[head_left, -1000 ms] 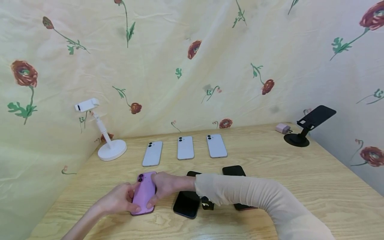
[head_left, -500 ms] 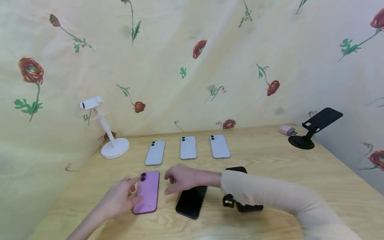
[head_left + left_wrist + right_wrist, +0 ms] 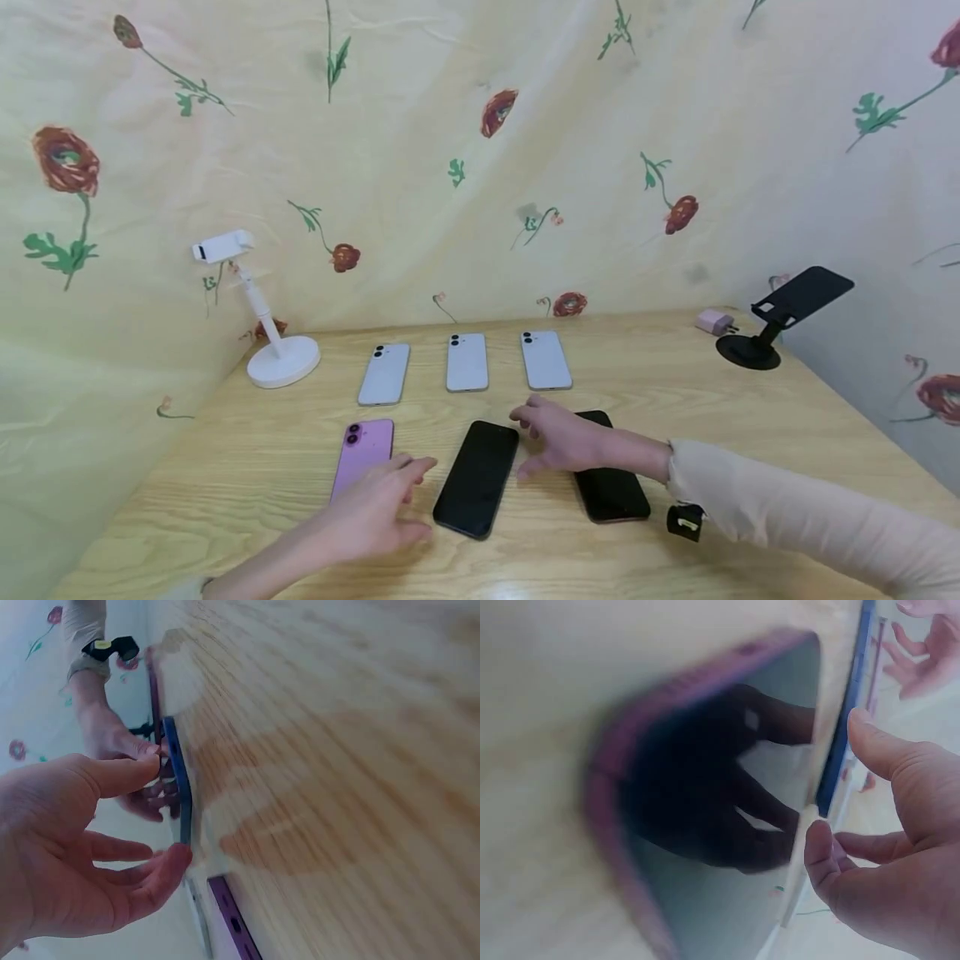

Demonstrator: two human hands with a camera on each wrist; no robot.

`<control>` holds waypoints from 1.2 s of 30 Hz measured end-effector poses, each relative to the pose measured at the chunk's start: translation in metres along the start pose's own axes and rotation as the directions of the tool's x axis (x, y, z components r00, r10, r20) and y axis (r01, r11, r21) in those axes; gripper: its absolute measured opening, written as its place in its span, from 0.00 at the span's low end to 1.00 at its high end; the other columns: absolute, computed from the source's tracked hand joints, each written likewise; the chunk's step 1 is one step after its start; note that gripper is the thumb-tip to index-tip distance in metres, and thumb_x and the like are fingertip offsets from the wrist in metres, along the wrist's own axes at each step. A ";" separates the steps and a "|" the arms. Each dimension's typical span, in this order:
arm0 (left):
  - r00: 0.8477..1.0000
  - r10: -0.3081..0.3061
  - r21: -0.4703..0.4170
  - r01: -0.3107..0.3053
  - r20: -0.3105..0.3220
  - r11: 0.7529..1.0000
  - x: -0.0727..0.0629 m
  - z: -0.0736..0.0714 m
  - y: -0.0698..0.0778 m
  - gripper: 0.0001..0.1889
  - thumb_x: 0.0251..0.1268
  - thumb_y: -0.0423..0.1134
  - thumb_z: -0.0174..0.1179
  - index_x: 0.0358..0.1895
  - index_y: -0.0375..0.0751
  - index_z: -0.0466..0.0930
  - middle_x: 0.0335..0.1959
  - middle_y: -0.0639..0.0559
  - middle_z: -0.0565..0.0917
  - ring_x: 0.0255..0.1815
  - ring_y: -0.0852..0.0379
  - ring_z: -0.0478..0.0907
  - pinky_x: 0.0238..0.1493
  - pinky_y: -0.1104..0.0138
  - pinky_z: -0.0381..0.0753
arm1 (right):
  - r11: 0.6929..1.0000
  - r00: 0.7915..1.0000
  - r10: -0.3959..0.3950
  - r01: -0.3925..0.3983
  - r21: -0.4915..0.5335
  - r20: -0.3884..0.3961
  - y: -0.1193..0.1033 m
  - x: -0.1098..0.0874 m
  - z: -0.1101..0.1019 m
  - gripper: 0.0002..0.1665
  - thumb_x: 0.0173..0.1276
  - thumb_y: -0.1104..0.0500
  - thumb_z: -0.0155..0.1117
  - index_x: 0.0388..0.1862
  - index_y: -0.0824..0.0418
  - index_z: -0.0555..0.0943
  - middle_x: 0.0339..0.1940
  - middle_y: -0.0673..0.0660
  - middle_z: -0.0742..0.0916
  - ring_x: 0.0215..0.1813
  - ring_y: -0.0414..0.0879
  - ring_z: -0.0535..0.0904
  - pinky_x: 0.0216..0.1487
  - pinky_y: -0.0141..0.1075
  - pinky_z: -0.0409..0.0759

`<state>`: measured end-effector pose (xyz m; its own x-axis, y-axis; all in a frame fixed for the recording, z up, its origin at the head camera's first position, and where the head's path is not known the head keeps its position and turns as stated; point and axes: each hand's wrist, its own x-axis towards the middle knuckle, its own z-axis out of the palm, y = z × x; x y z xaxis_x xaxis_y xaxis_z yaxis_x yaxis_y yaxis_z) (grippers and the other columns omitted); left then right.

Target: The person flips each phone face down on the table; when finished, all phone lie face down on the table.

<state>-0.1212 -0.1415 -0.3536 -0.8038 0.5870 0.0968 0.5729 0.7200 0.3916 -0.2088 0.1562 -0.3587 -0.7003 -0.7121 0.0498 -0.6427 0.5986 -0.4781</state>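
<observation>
A phone lies dark screen up (image 3: 477, 479) in the middle of the front row, its blue edge visible in both wrist views. My left hand (image 3: 378, 508) hovers on its left side, fingers spread and holding nothing, covering the lower part of the purple phone (image 3: 366, 446), which lies back up. On the other side my right hand (image 3: 564, 437) reaches over another screen-up phone (image 3: 611, 493), fingers loosely bent and empty. That phone has a pinkish edge (image 3: 622, 739), blurred in the right wrist view. Whether any fingertip touches the middle phone, I cannot tell.
Three white phones lie back up in a row behind: left (image 3: 384, 375), middle (image 3: 467, 363), right (image 3: 547, 361). A white phone stand (image 3: 283, 362) is at the back left. A black stand (image 3: 750, 352) and a charger plug (image 3: 715, 322) are at the back right.
Both hands have let go of the purple phone and moved right. My left hand has come beside the middle phone; the right has crossed over it to its right side.
</observation>
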 end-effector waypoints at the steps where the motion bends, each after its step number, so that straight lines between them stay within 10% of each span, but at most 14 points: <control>1: 1.000 -0.012 0.019 0.011 0.021 1.000 0.003 0.002 0.002 0.41 0.52 0.44 0.77 0.68 0.30 0.69 0.50 0.42 0.79 0.44 0.52 0.79 0.42 0.59 0.82 | 1.000 1.000 0.004 -0.004 -0.005 0.000 0.001 -0.001 0.001 0.47 0.55 0.50 0.81 0.64 0.76 0.72 0.47 0.58 0.77 0.44 0.48 0.74 0.44 0.39 0.77; 13: 0.993 -0.024 -0.030 0.028 0.113 0.999 0.034 0.017 0.008 0.49 0.51 0.50 0.78 0.74 0.34 0.64 0.54 0.48 0.71 0.53 0.53 0.69 0.48 0.60 0.76 | 1.000 0.999 -0.023 0.022 -0.013 -0.029 0.008 0.007 0.009 0.46 0.52 0.49 0.83 0.61 0.75 0.74 0.40 0.53 0.74 0.38 0.43 0.69 0.42 0.37 0.74; 36: 0.981 0.024 -0.037 -0.017 0.194 0.999 0.038 0.016 0.009 0.44 0.59 0.46 0.74 0.73 0.27 0.63 0.51 0.51 0.65 0.50 0.55 0.63 0.48 0.67 0.69 | 0.997 0.998 -0.038 0.035 -0.063 -0.044 0.007 0.010 0.016 0.45 0.54 0.42 0.79 0.60 0.72 0.77 0.39 0.53 0.73 0.33 0.42 0.67 0.35 0.34 0.71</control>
<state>-0.1438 -0.1069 -0.3606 -0.7438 0.6644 -0.0729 0.5799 0.6957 0.4240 -0.2155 0.1475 -0.3755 -0.6882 -0.7176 0.1065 -0.6855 0.5951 -0.4195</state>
